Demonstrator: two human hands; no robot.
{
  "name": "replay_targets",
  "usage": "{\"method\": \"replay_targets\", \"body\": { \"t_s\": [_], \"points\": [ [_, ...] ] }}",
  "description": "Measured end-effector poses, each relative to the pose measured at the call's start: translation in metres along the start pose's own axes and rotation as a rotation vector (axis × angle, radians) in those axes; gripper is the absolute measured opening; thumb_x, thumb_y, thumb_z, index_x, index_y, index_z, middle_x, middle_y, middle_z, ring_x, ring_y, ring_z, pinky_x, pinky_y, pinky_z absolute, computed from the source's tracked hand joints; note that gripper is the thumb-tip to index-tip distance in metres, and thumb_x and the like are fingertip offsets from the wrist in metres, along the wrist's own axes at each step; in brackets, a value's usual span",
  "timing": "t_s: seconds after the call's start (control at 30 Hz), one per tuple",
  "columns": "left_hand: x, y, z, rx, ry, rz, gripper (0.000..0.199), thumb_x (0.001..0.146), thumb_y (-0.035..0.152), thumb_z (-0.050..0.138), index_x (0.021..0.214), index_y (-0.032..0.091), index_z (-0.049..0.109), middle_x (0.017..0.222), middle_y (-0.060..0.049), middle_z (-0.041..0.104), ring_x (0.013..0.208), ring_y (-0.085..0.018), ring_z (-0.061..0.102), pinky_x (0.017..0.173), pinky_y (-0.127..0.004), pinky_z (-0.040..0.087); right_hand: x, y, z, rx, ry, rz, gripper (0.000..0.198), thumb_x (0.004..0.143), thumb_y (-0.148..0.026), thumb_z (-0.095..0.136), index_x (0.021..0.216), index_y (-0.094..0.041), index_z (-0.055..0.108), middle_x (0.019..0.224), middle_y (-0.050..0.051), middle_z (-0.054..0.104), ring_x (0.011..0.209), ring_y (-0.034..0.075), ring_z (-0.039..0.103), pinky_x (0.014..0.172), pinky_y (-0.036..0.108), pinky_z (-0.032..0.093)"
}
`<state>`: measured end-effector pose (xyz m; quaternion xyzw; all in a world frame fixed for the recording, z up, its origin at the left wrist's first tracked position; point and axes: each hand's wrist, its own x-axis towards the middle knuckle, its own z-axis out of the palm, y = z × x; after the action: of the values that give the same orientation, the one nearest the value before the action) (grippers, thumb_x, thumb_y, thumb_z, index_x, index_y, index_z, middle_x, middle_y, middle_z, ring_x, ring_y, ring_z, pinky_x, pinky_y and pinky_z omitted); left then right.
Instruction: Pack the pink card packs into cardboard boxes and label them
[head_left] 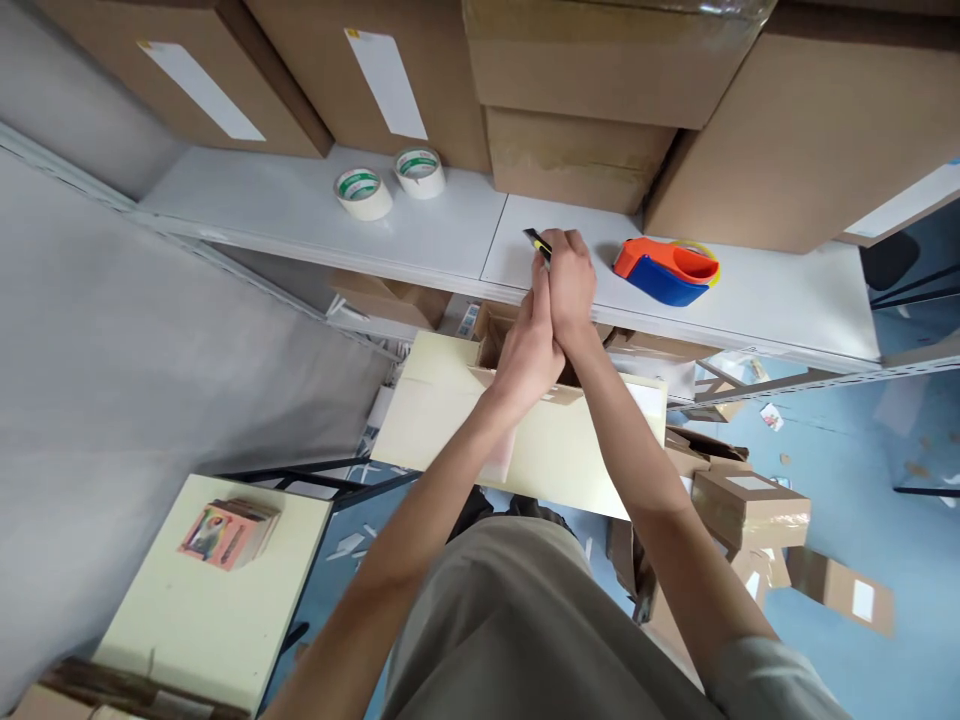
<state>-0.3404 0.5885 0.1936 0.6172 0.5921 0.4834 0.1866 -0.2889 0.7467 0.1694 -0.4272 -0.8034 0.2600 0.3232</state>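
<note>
Over the front edge of the grey shelf, my right hand (573, 282) is closed around a black and yellow box cutter (538, 243), whose tip points up and left. Pressed against it from the left is my left hand (531, 352), its fingers together and reaching toward the cutter. Whatever the left fingers hold, if anything, is hidden. Below my wrists, an open cardboard box (489, 352) sits at the far side of the pale yellow table (577, 465), partly covered by my hands. An orange and blue tape dispenser (666, 272) lies to the right on the shelf.
Two tape rolls (364, 194) stand on the shelf at left. Large cardboard boxes (577, 160) line its back. A side table (187, 610) at lower left bears a stack of books (229, 535). More cartons (750, 505) and paper scraps lie on the blue floor (847, 470) at right.
</note>
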Motion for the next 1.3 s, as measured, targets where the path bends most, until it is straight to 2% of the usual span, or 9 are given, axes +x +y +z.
{"method": "replay_targets", "body": {
  "t_s": [0.2, 0.3, 0.5, 0.6, 0.67, 0.77, 0.93, 1.13, 1.3],
  "points": [
    [0.001, -0.001, -0.004, 0.082, -0.087, 0.039, 0.069, 0.109, 0.027, 0.057, 0.172, 0.028, 0.03, 0.176, -0.013, 0.04, 0.162, -0.033, 0.042, 0.136, -0.056, 0.036, 0.018, 0.029, 0.005, -0.02, 0.038, 0.011, 0.074, 0.107, -0.01, -0.008, 0.142, 0.007, 0.056, 0.166, 0.03, 0.04, 0.157, 0.023, 0.046, 0.111, 0.052, 0.047],
    [-0.02, -0.008, -0.024, 0.117, -0.041, 0.011, 0.059, 0.11, 0.031, 0.057, 0.166, 0.027, 0.042, 0.169, -0.013, 0.05, 0.159, -0.031, 0.047, 0.135, -0.056, 0.037, -0.004, 0.03, 0.008, -0.025, 0.054, 0.014, 0.068, 0.113, -0.018, 0.001, 0.143, 0.0, 0.059, 0.161, 0.025, 0.05, 0.156, 0.028, 0.048, 0.117, 0.059, 0.044],
    [-0.119, -0.104, -0.068, 0.172, 0.217, -0.301, 0.044, 0.11, 0.03, 0.053, 0.153, 0.028, 0.053, 0.157, -0.011, 0.06, 0.15, -0.026, 0.056, 0.125, -0.047, 0.049, -0.144, -0.029, -0.019, -0.108, 0.205, 0.011, 0.045, 0.116, -0.046, 0.043, 0.153, -0.026, 0.059, 0.152, 0.015, 0.061, 0.147, 0.037, 0.056, 0.12, 0.069, 0.049],
    [-0.181, -0.169, -0.067, 0.277, 0.074, -0.543, 0.042, 0.106, 0.023, 0.052, 0.147, 0.023, 0.058, 0.149, -0.015, 0.066, 0.142, -0.028, 0.062, 0.121, -0.048, 0.052, -0.233, -0.075, -0.019, -0.069, 0.21, 0.149, 0.046, 0.113, -0.046, 0.053, 0.157, -0.032, 0.055, 0.149, 0.014, 0.064, 0.144, 0.036, 0.059, 0.116, 0.062, 0.055],
    [-0.217, -0.201, -0.057, 0.342, -0.189, -0.627, 0.044, 0.1, 0.016, 0.055, 0.144, 0.018, 0.062, 0.147, -0.018, 0.068, 0.145, -0.032, 0.06, 0.126, -0.052, 0.048, -0.285, -0.097, -0.002, -0.065, 0.234, 0.26, 0.043, 0.11, -0.044, 0.061, 0.152, -0.033, 0.06, 0.141, 0.013, 0.07, 0.136, 0.033, 0.065, 0.112, 0.057, 0.058],
    [-0.255, -0.229, -0.038, 0.425, -0.533, -0.581, 0.055, 0.095, 0.009, 0.052, 0.149, 0.01, 0.059, 0.168, -0.024, 0.05, 0.164, -0.037, 0.038, 0.134, -0.056, 0.036, -0.348, -0.111, 0.039, -0.095, 0.201, 0.439, 0.034, 0.109, -0.043, 0.065, 0.14, -0.028, 0.068, 0.127, 0.012, 0.077, 0.119, 0.029, 0.073, 0.102, 0.05, 0.063],
    [-0.276, -0.253, -0.021, 0.486, -0.772, -0.325, 0.07, 0.097, 0.015, 0.051, 0.166, 0.006, 0.041, 0.183, -0.022, 0.021, 0.173, -0.035, 0.011, 0.14, -0.058, 0.019, -0.407, -0.106, 0.106, -0.136, 0.179, 0.689, 0.036, 0.107, -0.048, 0.066, 0.131, -0.022, 0.071, 0.118, 0.013, 0.079, 0.11, 0.028, 0.074, 0.098, 0.047, 0.063],
    [-0.264, -0.275, -0.033, 0.48, -0.846, -0.183, 0.071, 0.102, 0.026, 0.052, 0.17, 0.012, 0.04, 0.183, -0.018, 0.024, 0.171, -0.036, 0.021, 0.137, -0.057, 0.026, -0.4, -0.076, 0.173, -0.164, 0.217, 0.784, 0.035, 0.105, -0.044, 0.063, 0.13, -0.02, 0.07, 0.123, 0.014, 0.077, 0.112, 0.027, 0.074, 0.1, 0.045, 0.061],
    [-0.238, -0.303, -0.056, 0.487, -0.92, -0.053, 0.081, 0.101, 0.028, 0.056, 0.174, 0.007, 0.027, 0.184, -0.019, 0.019, 0.172, -0.038, 0.015, 0.138, -0.057, 0.019, -0.351, -0.049, 0.224, -0.224, 0.033, 0.871, 0.047, 0.104, -0.037, 0.06, 0.147, -0.019, 0.062, 0.135, 0.015, 0.069, 0.119, 0.027, 0.073, 0.097, 0.038, 0.061]
  ]
}}
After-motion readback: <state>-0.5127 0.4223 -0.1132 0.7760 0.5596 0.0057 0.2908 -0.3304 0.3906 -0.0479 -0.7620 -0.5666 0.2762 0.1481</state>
